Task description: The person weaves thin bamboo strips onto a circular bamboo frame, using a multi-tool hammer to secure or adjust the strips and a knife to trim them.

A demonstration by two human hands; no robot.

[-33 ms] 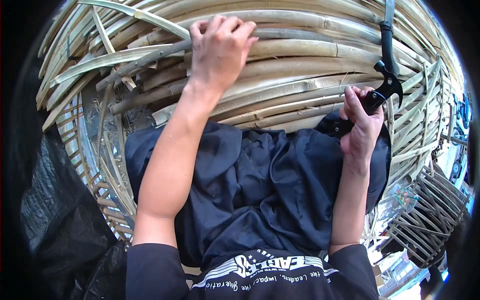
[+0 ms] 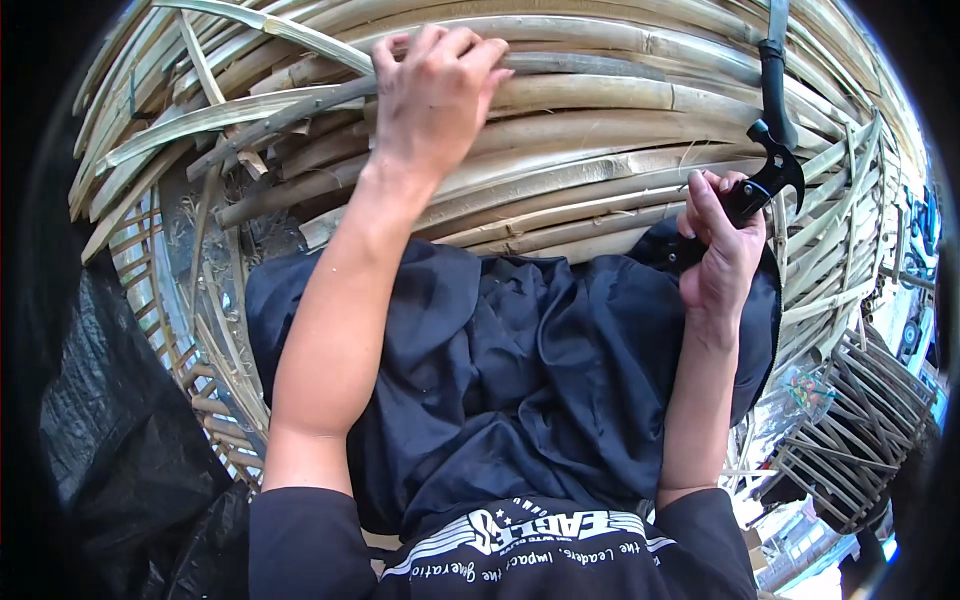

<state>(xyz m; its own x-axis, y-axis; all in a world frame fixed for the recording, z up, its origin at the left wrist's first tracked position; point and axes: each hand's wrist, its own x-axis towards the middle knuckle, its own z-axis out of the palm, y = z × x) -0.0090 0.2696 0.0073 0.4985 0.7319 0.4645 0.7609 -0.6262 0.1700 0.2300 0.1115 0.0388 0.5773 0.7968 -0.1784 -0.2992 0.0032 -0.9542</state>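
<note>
My left hand [image 2: 430, 105] rests on the split bamboo strips, its fingers curled down over a greyish bamboo strip [image 2: 280, 122] that passes beneath them. Its fingertips are partly hidden. Low in my right hand [image 2: 722, 240] I grip a black claw hammer [image 2: 765, 185], head pointing away from me. A small thin dark sliver shows by the right thumb and index finger, too small to name. Long pale bamboo strips [image 2: 600, 95] lie side by side in front of my lap. Beyond the hammer head lies a tool with a black handle [image 2: 774, 95] and a metal blade.
Cut bamboo ends and loose slats [image 2: 180, 130] cross at the far left. Black plastic sheeting [image 2: 110, 390] hangs on the left. On the right are woven bamboo slats [image 2: 830, 230] and a bundle of thin sticks [image 2: 855, 430]. Dark cloth [image 2: 520, 350] covers my lap.
My left hand and the bamboo near it sit very slightly farther left in the picture. The right hand and hammer look the same.
</note>
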